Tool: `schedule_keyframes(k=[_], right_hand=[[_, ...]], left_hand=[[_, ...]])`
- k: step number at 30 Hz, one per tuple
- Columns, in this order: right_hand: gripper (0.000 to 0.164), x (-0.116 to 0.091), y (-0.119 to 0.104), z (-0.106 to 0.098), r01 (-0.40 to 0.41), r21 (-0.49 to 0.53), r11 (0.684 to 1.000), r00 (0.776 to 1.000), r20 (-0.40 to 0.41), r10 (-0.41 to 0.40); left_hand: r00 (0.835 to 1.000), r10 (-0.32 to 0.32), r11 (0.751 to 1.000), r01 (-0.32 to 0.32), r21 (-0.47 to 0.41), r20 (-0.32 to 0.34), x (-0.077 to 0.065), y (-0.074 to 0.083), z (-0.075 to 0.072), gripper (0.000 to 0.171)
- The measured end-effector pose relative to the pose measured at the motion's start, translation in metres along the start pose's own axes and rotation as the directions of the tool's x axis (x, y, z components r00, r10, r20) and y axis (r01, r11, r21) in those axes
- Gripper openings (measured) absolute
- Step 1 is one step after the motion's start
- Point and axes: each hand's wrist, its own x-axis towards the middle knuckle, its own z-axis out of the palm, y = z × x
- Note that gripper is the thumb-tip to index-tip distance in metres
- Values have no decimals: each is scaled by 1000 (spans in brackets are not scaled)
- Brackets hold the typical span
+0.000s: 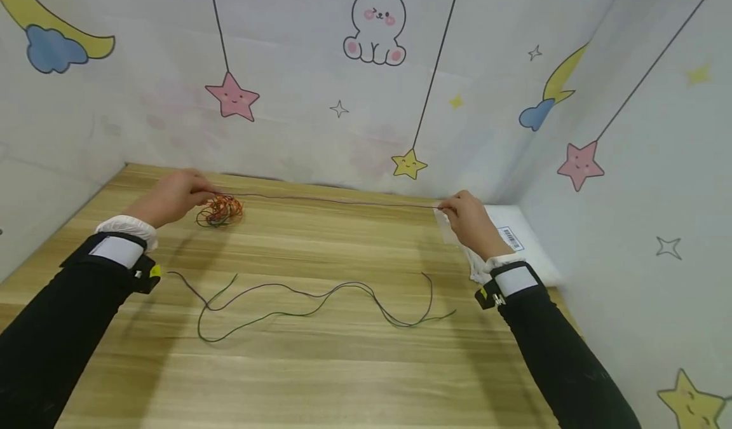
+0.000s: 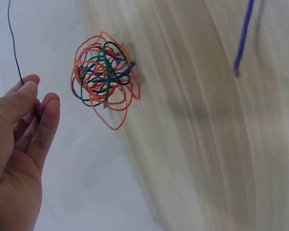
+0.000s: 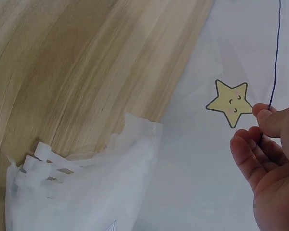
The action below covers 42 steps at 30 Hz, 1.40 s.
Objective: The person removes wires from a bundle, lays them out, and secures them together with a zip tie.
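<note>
A thin purple wire [image 1: 343, 201] stretches nearly straight between my two hands near the back of the table. My left hand [image 1: 171, 199] pinches its left end between thumb and fingers, just above a tangled bundle of orange, green and purple wires [image 2: 106, 74]. At the right, my right hand [image 1: 471, 222] pinches the other end, with a short tail inside the fingers. Nearer to me, a purple wire [image 1: 274, 285] and a green wire [image 1: 274, 314] lie in loose curves on the table, crossing each other in places.
A white plastic bag [image 3: 96, 187] with a barcode label [image 1: 511, 238] lies at the table's right, beneath my right hand; white cable ties [image 3: 42, 151] stick out of its opening. White patterned fabric [image 1: 320, 136] hangs behind the wooden table [image 1: 320, 378] and on its right side.
</note>
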Motion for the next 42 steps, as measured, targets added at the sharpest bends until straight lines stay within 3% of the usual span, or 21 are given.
schedule_keyframes(k=[9, 19, 28, 34, 42], right_hand=[[16, -18, -3, -11, 14, -34, 999, 1000, -20, -15], [13, -42, -13, -11, 70, -15, 997, 997, 43, -70], [13, -59, -20, -12, 63, 8, 998, 993, 104, -63], [11, -67, -19, -11, 55, -27, 998, 991, 126, -51], [9, -80, -17, -11, 70, -42, 997, 992, 108, -66]], left_hand=[[1000, -19, 1000, 19, -1, -14, -27, 0, -8, 17], [993, 98, 990, -92, 108, -58, -63, -4, -10, 10], [963, 235, 967, -218, 131, -134, -83, -5, -3, 20], [972, 209, 974, -198, 108, -108, -91, -3, 3, 19], [989, 145, 989, -144, 33, -8, -100, 4, -1, 18]])
